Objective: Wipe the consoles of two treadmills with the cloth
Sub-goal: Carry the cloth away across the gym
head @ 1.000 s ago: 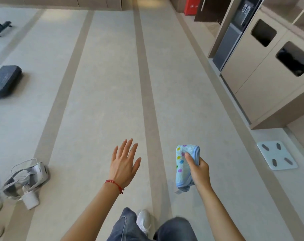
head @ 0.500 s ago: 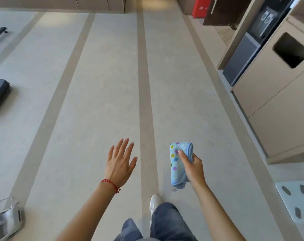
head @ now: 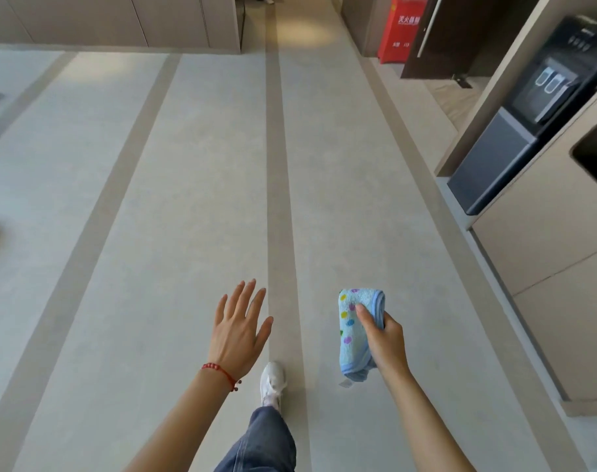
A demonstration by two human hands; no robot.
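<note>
My right hand (head: 384,338) grips a folded light-blue cloth (head: 350,330) with coloured dots, held upright over the floor at lower centre right. My left hand (head: 237,330) hovers beside it to the left, fingers straight and spread, holding nothing; a red bracelet sits on its wrist. No treadmill console is in view.
A beige cabinet (head: 542,253) with a dark water dispenser (head: 515,137) lines the right side. A red fire-extinguisher box (head: 401,32) stands at the far right. Pale floor with darker stripes (head: 280,199) runs ahead. My white shoe (head: 273,383) steps forward.
The view has advanced along the floor: the white scale, the bag and the dark equipment at left have slid out of sight. Both hands keep their pose, the cloth still in the right.
</note>
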